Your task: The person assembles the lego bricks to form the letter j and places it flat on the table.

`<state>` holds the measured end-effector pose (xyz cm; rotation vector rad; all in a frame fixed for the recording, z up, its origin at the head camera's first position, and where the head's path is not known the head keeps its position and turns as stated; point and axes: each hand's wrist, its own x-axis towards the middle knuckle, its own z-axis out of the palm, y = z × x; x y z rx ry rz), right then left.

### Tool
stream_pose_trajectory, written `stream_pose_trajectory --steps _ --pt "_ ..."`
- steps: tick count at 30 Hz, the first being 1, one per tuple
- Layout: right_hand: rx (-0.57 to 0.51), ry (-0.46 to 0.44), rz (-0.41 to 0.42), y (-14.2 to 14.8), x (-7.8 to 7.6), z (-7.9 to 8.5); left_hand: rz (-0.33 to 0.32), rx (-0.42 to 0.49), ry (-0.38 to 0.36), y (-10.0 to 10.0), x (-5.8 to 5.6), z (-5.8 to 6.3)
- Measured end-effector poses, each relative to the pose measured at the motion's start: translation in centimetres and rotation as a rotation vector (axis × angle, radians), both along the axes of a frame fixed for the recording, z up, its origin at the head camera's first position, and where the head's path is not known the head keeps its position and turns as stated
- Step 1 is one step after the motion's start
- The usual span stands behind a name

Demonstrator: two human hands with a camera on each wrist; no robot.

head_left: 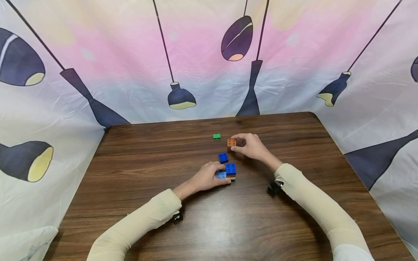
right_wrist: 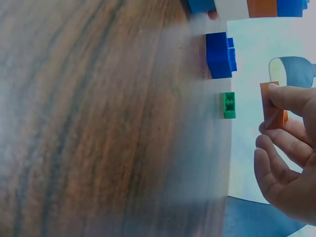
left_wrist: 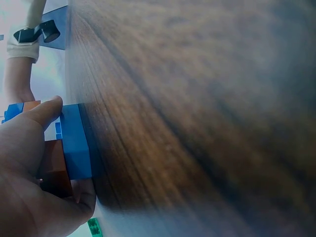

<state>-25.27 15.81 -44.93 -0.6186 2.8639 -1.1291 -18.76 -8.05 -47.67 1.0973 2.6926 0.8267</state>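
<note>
My left hand (head_left: 209, 175) grips a small stack of toy building bricks between thumb and fingers. The stack has a dark blue brick (head_left: 230, 169) on top, with light blue studs (head_left: 221, 175) beside it. From the left wrist, a blue bottom brick (left_wrist: 75, 143) shows against the table, with a brown brick (left_wrist: 55, 168) next to it; the palm hides part of the stack. Farther back, my right hand (head_left: 252, 146) pinches an orange brick (right_wrist: 272, 106) by its sides, raised above the tabletop. A loose blue brick (head_left: 223, 157) sits just behind the stack.
A small green brick (head_left: 217, 136) lies near the back of the dark wooden table (head_left: 147, 152), left of the orange brick. Behind the table's back edge hangs a cloth (head_left: 202, 72) printed with lamps.
</note>
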Motion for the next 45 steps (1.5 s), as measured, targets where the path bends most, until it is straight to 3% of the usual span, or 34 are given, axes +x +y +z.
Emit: stream_pose_trajectory --steps 27,36,45 --pt "-0.085 0.063 0.069 -0.2 4.2 2.8 -0.013 0.019 0.028 0.0 -0.1 -0.1" --pt "-0.128 0.102 0.115 -0.2 5.9 3.1 -0.018 0.036 0.026 0.0 -0.1 -0.1" --pt "-0.096 0.089 0.127 -0.4 7.0 3.1 -0.012 0.026 0.015 0.0 -0.1 -0.2"
